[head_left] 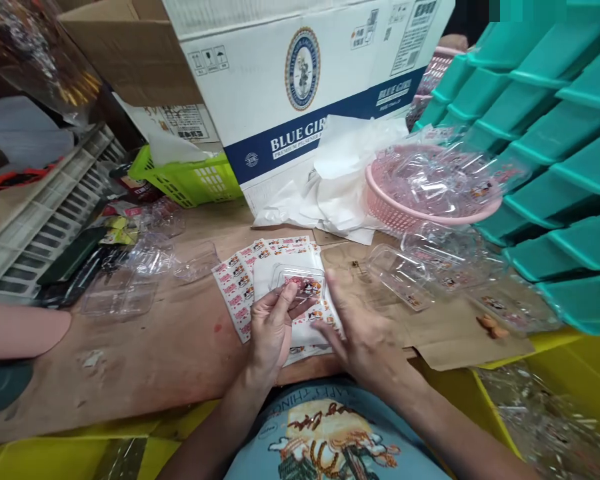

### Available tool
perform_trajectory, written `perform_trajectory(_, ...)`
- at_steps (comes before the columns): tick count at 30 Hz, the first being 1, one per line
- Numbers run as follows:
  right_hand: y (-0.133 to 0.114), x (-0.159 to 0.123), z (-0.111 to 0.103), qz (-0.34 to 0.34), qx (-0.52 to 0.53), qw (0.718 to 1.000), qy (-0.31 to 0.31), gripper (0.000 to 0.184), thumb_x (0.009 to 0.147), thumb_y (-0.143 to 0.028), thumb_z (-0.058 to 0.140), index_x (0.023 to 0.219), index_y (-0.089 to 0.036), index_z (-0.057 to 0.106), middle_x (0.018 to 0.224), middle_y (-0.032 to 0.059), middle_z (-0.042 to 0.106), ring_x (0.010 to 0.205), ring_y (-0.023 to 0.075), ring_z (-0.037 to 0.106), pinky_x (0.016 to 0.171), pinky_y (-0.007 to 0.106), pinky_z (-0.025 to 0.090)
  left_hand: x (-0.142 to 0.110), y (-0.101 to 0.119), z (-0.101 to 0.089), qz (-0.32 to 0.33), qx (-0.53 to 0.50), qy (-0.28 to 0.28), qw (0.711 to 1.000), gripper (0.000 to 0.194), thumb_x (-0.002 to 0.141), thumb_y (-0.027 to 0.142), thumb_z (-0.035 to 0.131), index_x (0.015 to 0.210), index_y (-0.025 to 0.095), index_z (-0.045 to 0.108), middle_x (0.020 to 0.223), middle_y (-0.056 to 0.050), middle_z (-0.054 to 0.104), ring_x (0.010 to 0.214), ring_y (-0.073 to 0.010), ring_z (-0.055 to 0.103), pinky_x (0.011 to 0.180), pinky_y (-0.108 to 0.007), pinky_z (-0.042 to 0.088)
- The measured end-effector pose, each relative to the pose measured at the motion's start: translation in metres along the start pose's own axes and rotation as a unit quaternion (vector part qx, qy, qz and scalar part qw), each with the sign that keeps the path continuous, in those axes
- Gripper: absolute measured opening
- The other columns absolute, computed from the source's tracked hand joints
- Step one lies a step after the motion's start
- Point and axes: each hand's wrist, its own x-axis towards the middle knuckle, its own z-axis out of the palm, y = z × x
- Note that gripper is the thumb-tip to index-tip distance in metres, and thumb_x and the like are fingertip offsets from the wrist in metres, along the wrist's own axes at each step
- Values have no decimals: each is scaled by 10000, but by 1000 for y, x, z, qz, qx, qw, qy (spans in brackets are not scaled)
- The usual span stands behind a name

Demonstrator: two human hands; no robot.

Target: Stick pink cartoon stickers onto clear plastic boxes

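Observation:
My left hand (275, 320) pinches a small clear plastic box (306, 275) between thumb and fingers. A pink-lettered cat sticker shows on or through the plastic. My right hand (363, 330) is just to the right of the box, its fingers stretched and the thumb apart, slightly blurred. I see nothing in it, and whether it touches the box I cannot tell. Beneath both hands lies a fanned stack of sticker sheets (236, 288) with cat pictures and pink lettering; white backing covers part of it.
Clear boxes with stickers (400, 277) lie to the right. Behind them is a pink basket (430, 217) full of clear plastic boxes. Stacked teal bins (560, 200) rise at right. A white carton (260, 87) and a green basket (190, 180) stand behind. Clear boxes (120, 290) lie left.

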Motion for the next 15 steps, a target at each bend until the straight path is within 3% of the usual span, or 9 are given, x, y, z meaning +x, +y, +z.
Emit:
perform_trajectory(2, 2, 2, -2, -27, -42, 999, -21, 659, 1012, -457, 441, 1585, -199, 241, 807, 74, 642, 647, 202, 613, 608, 303, 521, -4, 2, 3, -7, 4, -9, 1000, 163, 679, 269, 863, 803, 191, 791, 900, -46, 792, 832, -175, 743, 794, -312, 627)
perform_trajectory(5, 12, 7, -20, 3, -1, 1000, 27, 719, 959, -490, 545, 1563, -185, 302, 1031, 132, 641, 939, 271, 626, 814, 403, 548, -8, 5, 14, -28, 31, -40, 998, 129, 688, 251, 856, 789, 208, 789, 868, -32, 793, 797, -181, 750, 752, -302, 633)
perform_trajectory(7, 23, 9, -38, 3, 106, 993, 58, 749, 923, -480, 616, 1549, -195, 320, 1191, 139, 602, 1094, 269, 585, 939, 425, 518, -9, 6, 26, -68, 79, -111, 988, 133, 701, 279, 845, 792, 199, 789, 859, -52, 792, 807, -215, 755, 757, -338, 639)
perform_trajectory(9, 37, 8, -55, 2, 185, 979, 87, 690, 923, -419, 641, 1525, -236, 357, 1250, 112, 581, 1131, 231, 577, 975, 390, 505, -7, 7, 38, -88, 156, -188, 966, 213, 714, 340, 828, 860, 190, 793, 925, -87, 791, 898, -267, 752, 818, -390, 632)
perform_trajectory(11, 58, 6, -67, 40, 165, 972, 160, 649, 928, -361, 643, 1511, -259, 376, 1294, 112, 559, 1173, 225, 561, 1012, 397, 484, 0, 9, 45, -46, 260, -215, 940, 325, 699, 403, 822, 963, 216, 787, 1026, -89, 781, 1009, -296, 729, 899, -409, 608)
perform_trajectory(13, 86, 5, -75, 79, 77, 969, 222, 657, 926, -348, 643, 1515, -253, 366, 1381, 140, 516, 1267, 251, 507, 1078, 448, 437, 14, 10, 44, 29, 371, -202, 906, 412, 666, 450, 819, 1042, 289, 773, 1114, -39, 765, 1090, -301, 700, 961, -404, 581)
perform_trajectory(15, 118, 6, -81, 99, -22, 975, 200, 655, 924, -375, 641, 1509, -240, 381, 1450, 168, 485, 1335, 298, 459, 1104, 537, 401, 34, 10, 44, 101, 455, -199, 862, 409, 652, 511, 785, 1045, 399, 761, 1145, 49, 753, 1124, -321, 683, 955, -434, 588)
